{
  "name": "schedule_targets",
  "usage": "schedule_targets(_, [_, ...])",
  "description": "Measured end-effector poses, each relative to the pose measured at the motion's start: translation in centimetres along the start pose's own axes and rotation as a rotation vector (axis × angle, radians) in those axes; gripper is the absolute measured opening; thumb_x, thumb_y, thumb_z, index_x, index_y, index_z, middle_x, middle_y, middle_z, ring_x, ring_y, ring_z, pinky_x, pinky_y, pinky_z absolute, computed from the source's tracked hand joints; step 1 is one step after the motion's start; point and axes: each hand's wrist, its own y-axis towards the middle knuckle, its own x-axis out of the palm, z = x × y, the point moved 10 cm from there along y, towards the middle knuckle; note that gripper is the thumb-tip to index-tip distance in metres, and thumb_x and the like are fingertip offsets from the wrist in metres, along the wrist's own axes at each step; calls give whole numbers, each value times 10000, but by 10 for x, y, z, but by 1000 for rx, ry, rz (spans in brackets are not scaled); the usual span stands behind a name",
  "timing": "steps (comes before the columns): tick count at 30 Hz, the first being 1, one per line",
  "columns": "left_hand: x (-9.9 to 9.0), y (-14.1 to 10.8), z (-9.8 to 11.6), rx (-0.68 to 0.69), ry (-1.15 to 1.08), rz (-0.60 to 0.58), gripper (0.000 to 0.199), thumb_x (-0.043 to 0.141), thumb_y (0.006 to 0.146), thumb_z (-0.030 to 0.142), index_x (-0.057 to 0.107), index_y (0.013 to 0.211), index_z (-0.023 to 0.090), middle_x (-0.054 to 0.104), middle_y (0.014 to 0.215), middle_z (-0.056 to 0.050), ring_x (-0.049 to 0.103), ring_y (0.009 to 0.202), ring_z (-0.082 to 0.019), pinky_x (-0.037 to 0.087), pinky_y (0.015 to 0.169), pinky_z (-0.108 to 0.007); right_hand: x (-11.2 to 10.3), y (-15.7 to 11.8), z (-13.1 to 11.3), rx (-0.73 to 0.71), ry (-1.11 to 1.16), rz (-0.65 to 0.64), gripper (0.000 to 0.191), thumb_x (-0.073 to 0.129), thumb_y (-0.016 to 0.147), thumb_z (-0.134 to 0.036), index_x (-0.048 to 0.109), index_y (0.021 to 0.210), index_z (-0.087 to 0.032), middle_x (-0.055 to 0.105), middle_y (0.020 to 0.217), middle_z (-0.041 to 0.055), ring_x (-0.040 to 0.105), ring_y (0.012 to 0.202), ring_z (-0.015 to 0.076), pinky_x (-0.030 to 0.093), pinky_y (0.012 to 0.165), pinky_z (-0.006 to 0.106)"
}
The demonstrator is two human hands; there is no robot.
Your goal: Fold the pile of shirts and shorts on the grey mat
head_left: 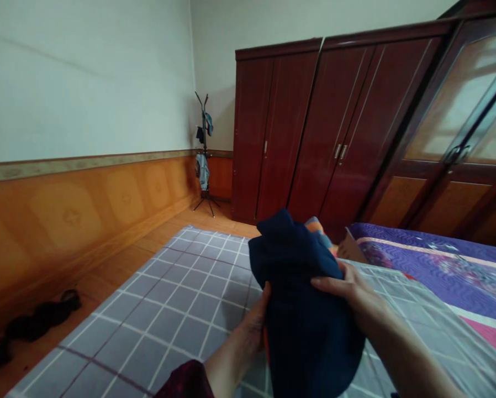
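A dark navy cloth (306,309), bunched and folded, is held up over a bed with a grey checked sheet (181,282). My left hand (254,320) grips its left edge, with the thumb up along the side and the other fingers hidden behind the fabric. On the right side, my right hand (341,284) holds the cloth, its thumb lying on the front. A narrow orange strip shows at the cloth's left edge beside my left hand. Behind the cloth, part of an orange and blue-grey patterned fabric (317,228) is visible.
Dark red wardrobes (297,132) stand along the back wall. A coat rack (205,149) with hanging items is in the corner. Purple patterned bedding (430,265) lies at the right. Dark objects (36,323) rest on the wooden floor at the left.
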Motion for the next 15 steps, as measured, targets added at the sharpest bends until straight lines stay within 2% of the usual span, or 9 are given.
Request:
schedule_targets(2, [-36, -25, 18, 26, 4, 97, 1018, 563, 567, 847, 561, 1273, 113, 614, 1248, -158, 495, 1238, -369, 360, 1081, -511, 56, 11, -8, -31, 127, -209, 374, 737, 510, -332, 685, 856, -200, 716, 799, 49, 659, 679, 248, 536, 632, 351])
schedule_targets(4, [-81, -57, 45, 127, 28, 286, 937, 646, 580, 760, 559, 1264, 125, 635, 1219, -150, 542, 1194, -351, 403, 1055, -483, 104, 18, -17, -81, 206, -366, 351, 744, 533, -295, 688, 866, -198, 714, 793, 27, 651, 668, 224, 529, 632, 334])
schedule_targets(6, [-122, -100, 83, 280, 102, 522, 820, 710, 621, 619, 540, 1274, 152, 652, 1198, -129, 595, 1133, -323, 453, 1011, -462, 149, 24, -24, -104, 280, -500, 346, 757, 532, -257, 692, 866, -194, 715, 794, 15, 645, 661, 207, 525, 636, 323])
schedule_targets(8, [-146, -145, 126, 382, 228, 713, 746, 712, 655, 519, 530, 1274, 145, 675, 1153, -126, 634, 1068, -309, 494, 952, -461, 191, 30, -33, -123, 353, -613, 351, 761, 538, -233, 691, 880, -197, 717, 810, 5, 643, 665, 194, 526, 656, 321])
schedule_targets(9, [-150, -166, 149, 420, 298, 777, 732, 708, 658, 495, 529, 1268, 132, 687, 1124, -128, 646, 1042, -306, 510, 923, -461, 210, 34, -38, -138, 390, -660, 353, 760, 545, -229, 690, 890, -199, 717, 817, 2, 641, 670, 188, 526, 668, 320])
schedule_targets(11, [-144, -205, 203, 513, 459, 904, 735, 727, 623, 479, 546, 1232, 108, 709, 1058, -120, 667, 978, -308, 534, 866, -448, 244, 45, -48, -182, 463, -719, 364, 758, 570, -237, 686, 925, -205, 716, 836, -1, 638, 687, 179, 526, 700, 323])
schedule_targets(13, [-123, -234, 257, 583, 668, 994, 691, 735, 610, 483, 578, 1181, 127, 713, 1042, -95, 671, 953, -307, 543, 839, -425, 268, 61, -49, -219, 500, -707, 370, 766, 591, -274, 685, 945, -206, 711, 880, 5, 639, 751, 181, 518, 763, 327])
schedule_targets(15, [-100, -247, 298, 577, 953, 1086, 608, 740, 621, 471, 607, 1124, 156, 710, 1040, -67, 662, 957, -303, 536, 841, -407, 281, 82, -31, -190, 495, -614, 399, 775, 597, -332, 679, 965, -213, 697, 968, 18, 632, 864, 195, 505, 816, 329])
